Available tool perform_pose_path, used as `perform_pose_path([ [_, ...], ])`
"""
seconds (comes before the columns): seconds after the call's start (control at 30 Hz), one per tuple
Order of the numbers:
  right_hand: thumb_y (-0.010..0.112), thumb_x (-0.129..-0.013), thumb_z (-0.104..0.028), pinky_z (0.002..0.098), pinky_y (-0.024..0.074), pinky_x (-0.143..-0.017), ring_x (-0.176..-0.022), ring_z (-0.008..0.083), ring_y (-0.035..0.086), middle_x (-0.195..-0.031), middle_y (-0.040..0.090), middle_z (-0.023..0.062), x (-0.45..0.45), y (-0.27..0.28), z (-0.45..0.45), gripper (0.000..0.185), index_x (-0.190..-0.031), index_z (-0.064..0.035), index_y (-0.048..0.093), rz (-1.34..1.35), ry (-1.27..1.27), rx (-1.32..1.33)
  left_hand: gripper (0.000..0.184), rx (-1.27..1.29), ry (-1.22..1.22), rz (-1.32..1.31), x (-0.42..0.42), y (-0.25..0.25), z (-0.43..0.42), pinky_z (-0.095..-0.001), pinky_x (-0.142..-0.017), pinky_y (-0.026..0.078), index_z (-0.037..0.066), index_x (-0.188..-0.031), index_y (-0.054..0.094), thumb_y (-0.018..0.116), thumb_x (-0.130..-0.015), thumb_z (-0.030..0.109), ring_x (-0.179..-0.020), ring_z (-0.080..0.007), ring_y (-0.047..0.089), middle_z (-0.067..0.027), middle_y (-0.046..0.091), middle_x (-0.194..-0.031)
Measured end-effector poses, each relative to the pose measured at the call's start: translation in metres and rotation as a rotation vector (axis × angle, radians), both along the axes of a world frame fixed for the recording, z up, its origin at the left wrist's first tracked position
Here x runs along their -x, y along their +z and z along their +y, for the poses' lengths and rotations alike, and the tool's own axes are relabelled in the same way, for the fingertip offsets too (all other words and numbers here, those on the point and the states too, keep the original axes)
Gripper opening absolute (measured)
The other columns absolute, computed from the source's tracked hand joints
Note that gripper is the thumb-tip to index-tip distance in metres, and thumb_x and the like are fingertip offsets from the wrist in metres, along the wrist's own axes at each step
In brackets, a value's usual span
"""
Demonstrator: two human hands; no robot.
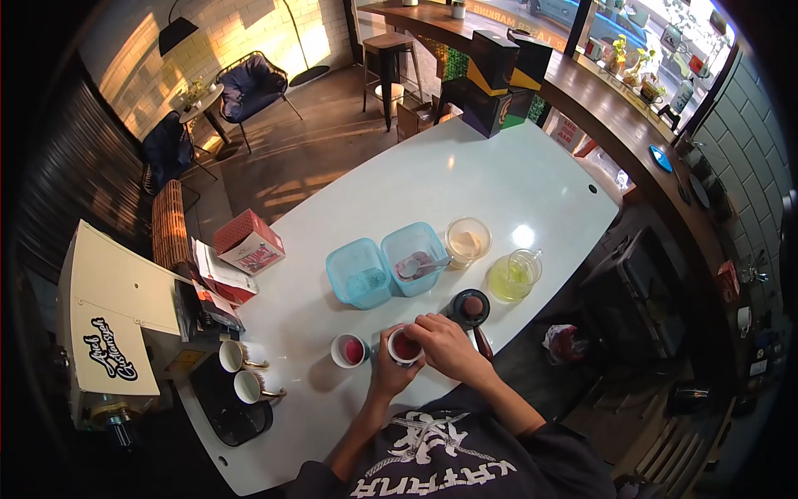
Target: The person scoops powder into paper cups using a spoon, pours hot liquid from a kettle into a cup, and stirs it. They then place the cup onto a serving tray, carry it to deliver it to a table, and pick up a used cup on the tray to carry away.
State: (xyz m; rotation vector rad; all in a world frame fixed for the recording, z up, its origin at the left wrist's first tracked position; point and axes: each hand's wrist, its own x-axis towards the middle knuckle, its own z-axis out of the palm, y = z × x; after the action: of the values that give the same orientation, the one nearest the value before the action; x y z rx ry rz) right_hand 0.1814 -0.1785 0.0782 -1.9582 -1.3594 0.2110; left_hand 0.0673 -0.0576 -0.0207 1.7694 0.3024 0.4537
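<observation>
My left hand is wrapped round a white cup with dark red contents, near the table's front edge. At the right side of its rim is my right hand, fingers bent together; whether they pinch anything is hidden. Another white cup with red contents stands just left of my left hand. Beyond the hands are a blue plastic tub and a second blue tub with pink contents and a spoon. A black-rimmed round container with a handle is close behind my right hand.
A glass bowl of beige contents and a glass jug of yellow-green liquid stand on the white table. Left are a red box, packets, two gold-handled cups on a black tray, and a cream machine. Dark boxes stand far back.
</observation>
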Motion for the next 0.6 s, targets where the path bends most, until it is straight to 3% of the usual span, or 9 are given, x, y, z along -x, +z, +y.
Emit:
perform_pose_path([
  [0.17,0.063,-0.073,0.001,0.0434,0.0486,-0.079,-0.089,0.035,0.06,-0.09,0.059,0.0137,0.002,-0.002,0.005,0.03,-0.103,-0.002,0.06,0.048,-0.077,-0.08,0.074,-0.056,0.009,-0.012,0.0,0.002,0.0,-0.038,-0.097,0.05,0.003,-0.129,0.044,0.086,-0.069,0.006,-0.114,-0.028,0.061,-0.0166,0.059,-0.123],
  [0.33,0.066,-0.072,-0.002,0.0427,0.0486,-0.079,-0.09,0.033,0.059,-0.092,0.059,0.0127,0.004,0.002,0.002,0.029,-0.1,-0.0016,0.058,0.139,0.015,-0.023,0.075,-0.014,0.003,-0.035,-0.001,0.0,0.0,-0.0375,-0.096,0.05,0.003,-0.128,0.044,0.087,-0.067,0.005,-0.113,-0.0276,0.062,-0.0161,0.059,-0.122],
  [0.47,0.069,-0.07,-0.003,0.0424,0.0484,-0.08,-0.09,0.0328,0.059,-0.092,0.059,0.0124,0.003,0.003,-0.002,0.031,-0.099,-0.0018,0.058,0.047,0.065,-0.062,0.074,-0.012,0.002,-0.025,-0.001,-0.007,0.001,-0.0376,-0.095,0.051,0.003,-0.128,0.045,0.087,-0.066,0.004,-0.112,-0.0279,0.062,-0.0161,0.06,-0.122],
  [0.6,0.063,-0.071,0.002,0.0437,0.0483,-0.08,-0.091,0.0355,0.059,-0.093,0.058,0.0131,0.0,0.003,-0.001,0.037,-0.107,-0.0027,0.06,0.03,0.012,0.005,0.073,-0.045,0.025,-0.024,-0.001,0.003,-0.001,-0.0382,-0.095,0.051,0.003,-0.127,0.046,0.087,-0.066,0.006,-0.111,-0.029,0.063,-0.0162,0.06,-0.121],
])
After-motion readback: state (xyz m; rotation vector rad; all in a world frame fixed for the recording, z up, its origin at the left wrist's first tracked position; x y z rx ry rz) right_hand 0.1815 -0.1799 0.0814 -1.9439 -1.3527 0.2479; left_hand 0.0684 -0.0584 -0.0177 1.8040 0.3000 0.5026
